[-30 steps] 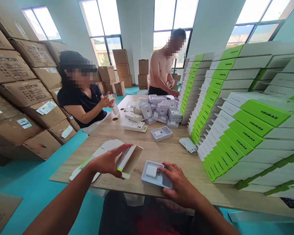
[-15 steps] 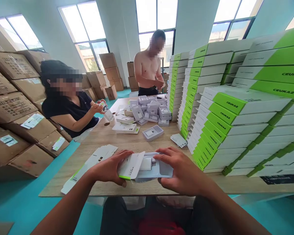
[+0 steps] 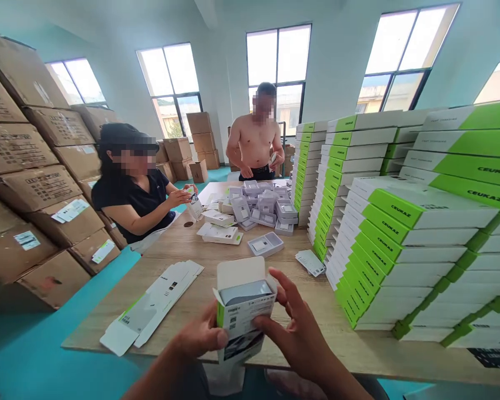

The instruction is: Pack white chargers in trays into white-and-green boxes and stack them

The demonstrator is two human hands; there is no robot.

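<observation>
A small white and green cardboard box stands upright over the table's near edge, its top end open and one flap raised at the back. Inside it sits a pale plastic tray, pushed nearly level with the opening. My left hand is closed around the box's left side, thumb across the front. On the right side, my right hand grips the same box between its thumb on the front and its fingers behind the right edge. The charger seen in the tray earlier is hidden.
Flattened cartons lie to the left on the wooden table. Plastic trays are heaped farther back. Tall stacks of boxes line the right side. Two co-workers, one at left and one behind the table, handle small items.
The tray has gone from partly outside the box to inside it. Both hands have turned the box from lying sideways to upright, open end up. The camera view has tilted up slightly.
</observation>
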